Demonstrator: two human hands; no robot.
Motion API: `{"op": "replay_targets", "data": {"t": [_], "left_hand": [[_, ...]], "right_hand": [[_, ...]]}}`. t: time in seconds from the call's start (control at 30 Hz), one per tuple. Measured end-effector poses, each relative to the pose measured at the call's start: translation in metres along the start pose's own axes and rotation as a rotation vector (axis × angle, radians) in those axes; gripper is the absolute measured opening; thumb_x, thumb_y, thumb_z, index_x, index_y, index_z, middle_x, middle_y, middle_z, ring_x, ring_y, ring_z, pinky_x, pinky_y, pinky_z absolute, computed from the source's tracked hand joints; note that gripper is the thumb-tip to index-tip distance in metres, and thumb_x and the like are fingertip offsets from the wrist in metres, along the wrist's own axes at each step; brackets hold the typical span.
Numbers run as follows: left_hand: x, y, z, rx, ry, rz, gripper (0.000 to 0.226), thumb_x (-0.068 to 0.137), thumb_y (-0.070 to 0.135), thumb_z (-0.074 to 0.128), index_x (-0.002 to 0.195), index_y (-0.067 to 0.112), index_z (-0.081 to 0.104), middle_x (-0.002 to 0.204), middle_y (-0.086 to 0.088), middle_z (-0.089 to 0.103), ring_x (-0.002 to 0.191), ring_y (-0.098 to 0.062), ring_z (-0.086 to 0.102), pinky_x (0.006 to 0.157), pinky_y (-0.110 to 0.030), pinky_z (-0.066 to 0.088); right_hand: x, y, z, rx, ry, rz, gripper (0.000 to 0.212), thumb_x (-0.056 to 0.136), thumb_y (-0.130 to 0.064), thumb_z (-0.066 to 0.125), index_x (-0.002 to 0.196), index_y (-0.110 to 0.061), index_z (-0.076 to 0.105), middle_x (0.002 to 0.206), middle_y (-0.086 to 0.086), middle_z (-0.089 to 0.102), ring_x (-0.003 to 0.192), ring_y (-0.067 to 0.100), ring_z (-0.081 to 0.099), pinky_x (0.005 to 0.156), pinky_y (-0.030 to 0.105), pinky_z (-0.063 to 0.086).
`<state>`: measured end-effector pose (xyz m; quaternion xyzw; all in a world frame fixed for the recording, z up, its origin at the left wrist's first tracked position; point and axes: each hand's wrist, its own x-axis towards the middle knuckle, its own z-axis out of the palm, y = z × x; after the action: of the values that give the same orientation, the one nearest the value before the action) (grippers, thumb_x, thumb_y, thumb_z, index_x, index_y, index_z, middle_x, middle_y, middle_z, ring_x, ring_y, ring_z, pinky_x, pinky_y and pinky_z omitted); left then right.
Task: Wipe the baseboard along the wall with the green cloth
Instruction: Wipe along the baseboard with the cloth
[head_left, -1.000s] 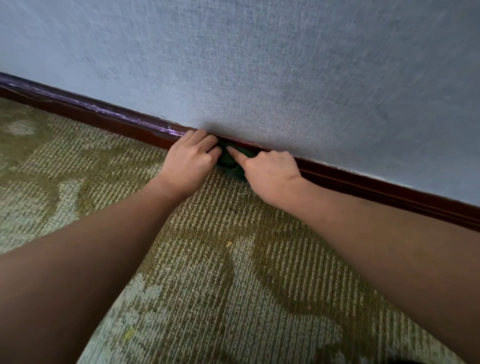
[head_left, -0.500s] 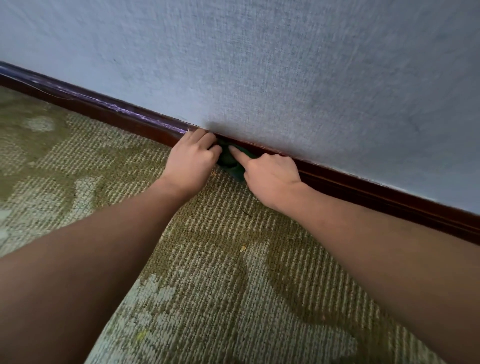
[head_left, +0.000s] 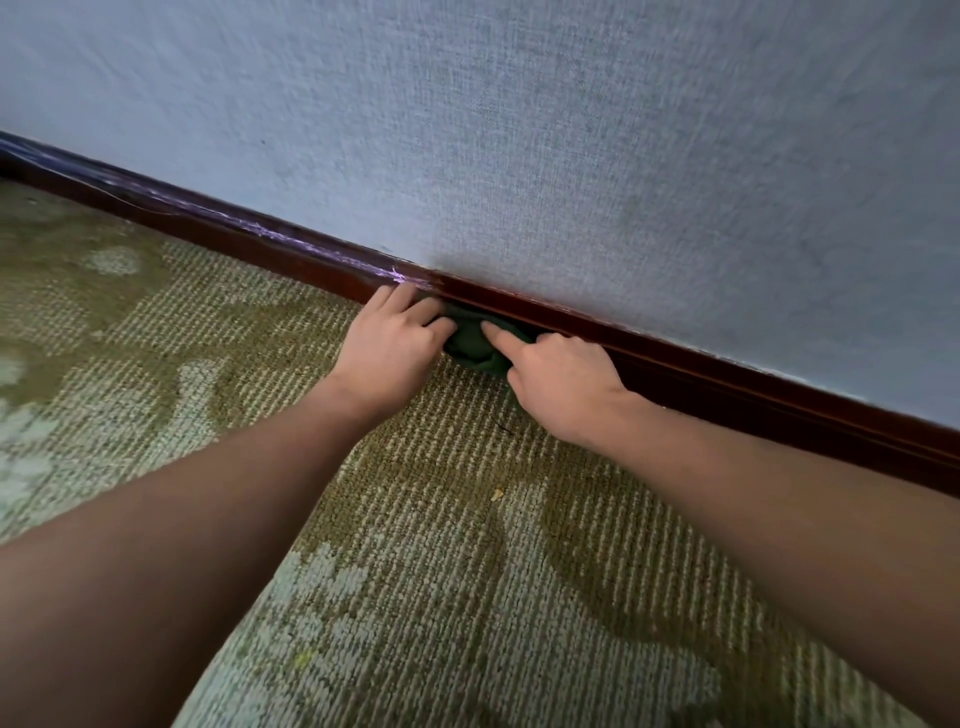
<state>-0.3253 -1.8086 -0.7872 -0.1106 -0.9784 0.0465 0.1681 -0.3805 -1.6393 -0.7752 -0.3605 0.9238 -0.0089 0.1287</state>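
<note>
Mid-wipe, left hand (head_left: 392, 343) and right hand (head_left: 561, 384) gripped the cloth (head_left: 470, 345) with curled fingers against the baseboard (head_left: 727, 387); the next move probably called for sliding it left.

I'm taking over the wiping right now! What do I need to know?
Hands: the left hand has fingers curled on the left edge of the green cloth. The right hand lays its thumb across it.
Cloth: bunched between both hands, against the baseboard, just above the carpet.
Done: cannot tell which stretch is wiped. Pale streaks show left of the hands.
Left: probably wipe on along the wall.
</note>
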Motion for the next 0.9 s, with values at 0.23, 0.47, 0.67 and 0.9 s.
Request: {"op": "replay_targets", "data": {"t": [0.23,0.47,0.67,0.9], "left_hand": [[-0.001,0.002,-0.014,-0.078,-0.048,-0.146,0.015,0.068,0.0,0.068,0.083,0.0,0.072,0.082,-0.013,0.07,0.082,-0.036,0.058,0.071,-0.04,0.046],[-0.01,-0.001,-0.022,-0.045,-0.075,-0.135,0.009,0.071,0.003,0.069,0.077,-0.004,0.07,0.078,-0.017,0.068,0.081,-0.037,0.058,0.069,-0.042,0.049],[-0.01,0.008,-0.031,0.0,-0.157,-0.027,0.014,0.061,-0.006,0.07,0.071,-0.008,0.061,0.078,-0.024,0.063,0.074,-0.038,0.059,0.065,-0.043,0.051],[-0.012,0.014,-0.031,-0.062,-0.237,-0.075,0.019,0.073,-0.004,0.06,0.091,-0.001,0.053,0.091,-0.019,0.059,0.08,-0.033,0.053,0.072,-0.039,0.039]], "right_hand": [[-0.001,-0.004,-0.004,0.147,0.001,0.001,0.049,0.099,-0.02,0.029,0.145,-0.034,0.018,0.081,0.005,0.049,0.057,0.016,0.044,0.047,0.027,0.033],[0.0,-0.009,-0.008,0.408,0.052,-0.01,0.045,0.097,-0.014,0.034,0.139,-0.031,0.036,0.101,0.007,0.046,0.065,0.016,0.047,0.06,0.029,0.046],[0.001,-0.016,-0.01,0.568,0.071,0.034,0.046,0.091,-0.002,0.04,0.128,-0.027,0.051,0.111,0.01,0.048,0.081,0.024,0.054,0.068,0.032,0.051],[-0.002,-0.021,-0.02,0.6,0.028,0.016,0.044,0.087,0.001,0.037,0.117,-0.026,0.054,0.11,0.011,0.056,0.084,0.028,0.057,0.071,0.04,0.052]]}}
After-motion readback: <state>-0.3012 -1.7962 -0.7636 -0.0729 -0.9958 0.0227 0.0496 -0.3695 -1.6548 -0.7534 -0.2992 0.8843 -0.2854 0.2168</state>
